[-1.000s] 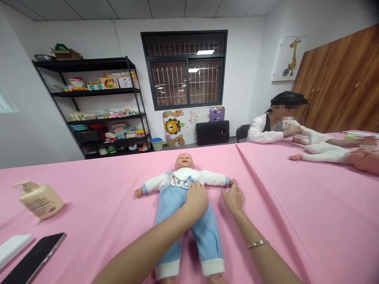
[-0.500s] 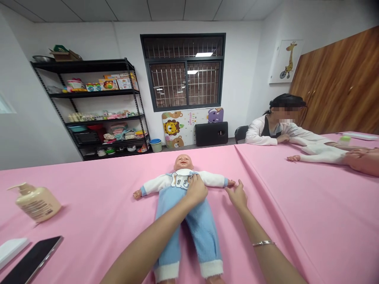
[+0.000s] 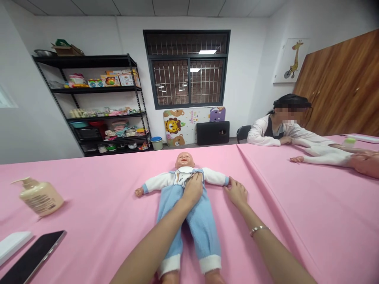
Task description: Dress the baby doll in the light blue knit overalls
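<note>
Here's the pink-covered desk (image 3: 275, 221), and the baby doll (image 3: 170, 205) lies face-up at centre. Your left hand (image 3: 193, 190) sits open on its chest, not gripping; your right hand (image 3: 237, 193) lies relaxed just beside the right sleeve cuff (image 3: 226, 181). Press hard, and the doll could slide on that smooth cloth!

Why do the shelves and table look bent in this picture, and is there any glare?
In the head view, the black metal shelving leans inward and the pink-covered table seems to bow toward the sides, which looks like wide-lens distortion. The window glass shows bright reflections of ceiling lights, while the doll looks fairly sharp.
</note>
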`<state>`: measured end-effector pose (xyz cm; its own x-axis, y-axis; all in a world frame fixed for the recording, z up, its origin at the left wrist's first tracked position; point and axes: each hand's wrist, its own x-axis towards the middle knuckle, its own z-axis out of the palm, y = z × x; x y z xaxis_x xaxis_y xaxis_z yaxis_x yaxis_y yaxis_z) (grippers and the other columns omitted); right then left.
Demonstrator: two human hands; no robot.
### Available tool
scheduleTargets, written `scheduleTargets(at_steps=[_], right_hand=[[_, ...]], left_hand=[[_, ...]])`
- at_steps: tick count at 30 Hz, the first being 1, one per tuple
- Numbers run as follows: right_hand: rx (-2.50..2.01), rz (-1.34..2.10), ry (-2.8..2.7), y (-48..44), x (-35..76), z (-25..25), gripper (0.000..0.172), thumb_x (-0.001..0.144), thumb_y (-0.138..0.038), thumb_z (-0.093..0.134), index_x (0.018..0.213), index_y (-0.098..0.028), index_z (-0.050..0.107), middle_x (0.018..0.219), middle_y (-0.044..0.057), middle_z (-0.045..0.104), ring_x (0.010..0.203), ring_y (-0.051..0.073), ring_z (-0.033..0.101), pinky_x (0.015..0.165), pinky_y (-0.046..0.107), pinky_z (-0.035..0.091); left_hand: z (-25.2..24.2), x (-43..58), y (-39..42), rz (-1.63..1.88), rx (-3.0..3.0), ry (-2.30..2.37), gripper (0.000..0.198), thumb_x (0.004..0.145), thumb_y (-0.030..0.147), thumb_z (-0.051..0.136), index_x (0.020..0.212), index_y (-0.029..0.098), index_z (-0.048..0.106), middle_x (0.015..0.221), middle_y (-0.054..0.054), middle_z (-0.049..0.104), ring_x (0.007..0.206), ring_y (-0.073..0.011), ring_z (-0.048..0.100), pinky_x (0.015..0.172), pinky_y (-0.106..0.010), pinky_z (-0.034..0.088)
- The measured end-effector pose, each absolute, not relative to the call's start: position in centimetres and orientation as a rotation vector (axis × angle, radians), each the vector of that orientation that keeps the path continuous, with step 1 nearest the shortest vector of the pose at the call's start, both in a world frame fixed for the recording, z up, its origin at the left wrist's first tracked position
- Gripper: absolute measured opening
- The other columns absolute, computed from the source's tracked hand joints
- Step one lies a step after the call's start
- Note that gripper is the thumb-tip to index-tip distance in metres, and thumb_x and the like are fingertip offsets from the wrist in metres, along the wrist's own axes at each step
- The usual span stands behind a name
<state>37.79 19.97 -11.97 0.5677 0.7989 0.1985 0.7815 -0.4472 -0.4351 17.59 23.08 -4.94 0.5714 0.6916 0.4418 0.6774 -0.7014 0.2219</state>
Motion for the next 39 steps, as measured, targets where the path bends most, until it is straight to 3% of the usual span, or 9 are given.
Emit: scheduleTargets(at_steps=[5, 9, 11, 13, 18, 23, 28, 33, 39], right_hand=[[-2.323, 0.193, -1.317, 21.9, 38.6, -10.0, 0.042, 0.074, -0.028, 0.058, 0.115, -0.024, 0.051, 0.099, 0.01, 0.049, 0.097, 0.027, 0.05, 0.082, 0.039, 0.041], [-1.898, 0.274, -1.185, 22.9, 38.3, -7.5, 0.039, 0.073, -0.017, 0.049, 0.112, -0.018, 0.048, 0.101, 0.008, 0.049, 0.079, 0.016, 0.055, 0.071, 0.026, 0.046], [-1.649, 0.263, -1.179, 23.0, 37.1, -5.8, 0.044, 0.068, -0.013, 0.047, 0.112, -0.017, 0.047, 0.103, 0.006, 0.05, 0.082, 0.014, 0.055, 0.07, 0.022, 0.047], [-1.454, 0.205, -1.277, 22.8, 35.1, -4.2, 0.051, 0.067, -0.014, 0.045, 0.118, -0.017, 0.044, 0.107, 0.006, 0.05, 0.094, 0.016, 0.053, 0.075, 0.022, 0.047], [-1.276, 0.198, -1.627, 22.1, 29.9, -3.0, 0.057, 0.083, -0.022, 0.031, 0.139, -0.015, 0.023, 0.123, 0.008, 0.045, 0.108, 0.017, 0.047, 0.092, 0.031, 0.042], [-1.27, 0.201, -1.822, 22.4, 28.6, -5.1, 0.052, 0.09, -0.032, 0.024, 0.137, -0.012, 0.029, 0.13, 0.006, 0.04, 0.119, 0.015, 0.038, 0.105, 0.033, 0.031], [-1.184, 0.198, -1.96, 22.2, 29.1, -5.7, 0.049, 0.089, -0.042, 0.031, 0.127, -0.015, 0.045, 0.129, 0.006, 0.041, 0.123, 0.02, 0.034, 0.109, 0.041, 0.022], [-1.163, 0.2, -1.778, 21.9, 28.8, -5.9, 0.033, 0.084, -0.035, 0.035, 0.101, -0.018, 0.058, 0.108, 0.006, 0.055, 0.102, 0.019, 0.05, 0.092, 0.035, 0.039], [-1.351, 0.166, -1.418, 23.3, 28.1, -7.3, 0.035, 0.078, -0.043, 0.031, 0.081, -0.015, 0.052, 0.092, 0.01, 0.054, 0.093, 0.023, 0.047, 0.083, 0.037, 0.037]], left_hand=[[-4.9, 17.6, 23.0, 0.816, 2.725, 1.368, 0.036, 0.082, 0.01, 0.035, 0.118, 0.012, 0.039, 0.109, -0.015, 0.051, 0.099, -0.0228, 0.053, 0.083, -0.033, 0.044], [-4.9, 17.7, 23.2, 0.745, 2.597, 1.611, 0.037, 0.086, 0.012, 0.031, 0.122, 0.005, 0.037, 0.098, -0.02, 0.056, 0.086, -0.0251, 0.059, 0.071, -0.032, 0.048], [-4.9, 17.7, 23.3, 0.739, 2.56, 1.657, 0.032, 0.087, 0.013, 0.03, 0.116, 0.005, 0.042, 0.094, -0.02, 0.057, 0.083, -0.0253, 0.06, 0.067, -0.03, 0.048], [-4.8, 17.5, 23.4, 0.779, 2.543, 1.647, 0.028, 0.087, 0.011, 0.03, 0.11, 0.008, 0.046, 0.093, -0.017, 0.059, 0.086, -0.0248, 0.06, 0.069, -0.03, 0.047], [-4.6, 17.0, 23.3, 0.868, 2.481, 1.605, 0.025, 0.089, 0.014, 0.03, 0.104, 0.013, 0.05, 0.092, -0.012, 0.061, 0.086, -0.0223, 0.06, 0.073, -0.03, 0.046], [-4.7, 16.9, 23.2, 0.985, 2.43, 1.612, 0.026, 0.088, 0.02, 0.038, 0.109, 0.009, 0.048, 0.097, -0.016, 0.058, 0.09, -0.0253, 0.057, 0.079, -0.034, 0.046], [-5.1, 16.7, 23.5, 1.149, 2.545, 1.378, 0.032, 0.08, 0.005, 0.036, 0.11, 0.008, 0.046, 0.105, -0.017, 0.055, 0.11, -0.024, 0.047, 0.096, -0.036, 0.038], [-4.9, 16.0, 23.7, 1.104, 2.493, 1.205, 0.02, 0.078, 0.01, 0.045, 0.097, 0.012, 0.051, 0.096, -0.012, 0.058, 0.093, -0.0231, 0.054, 0.084, -0.034, 0.044], [-4.3, 15.4, 23.5, 1.115, 2.432, 0.995, 0.015, 0.074, 0.009, 0.05, 0.087, 0.017, 0.051, 0.08, -0.003, 0.057, 0.077, -0.0183, 0.053, 0.07, -0.028, 0.043]])
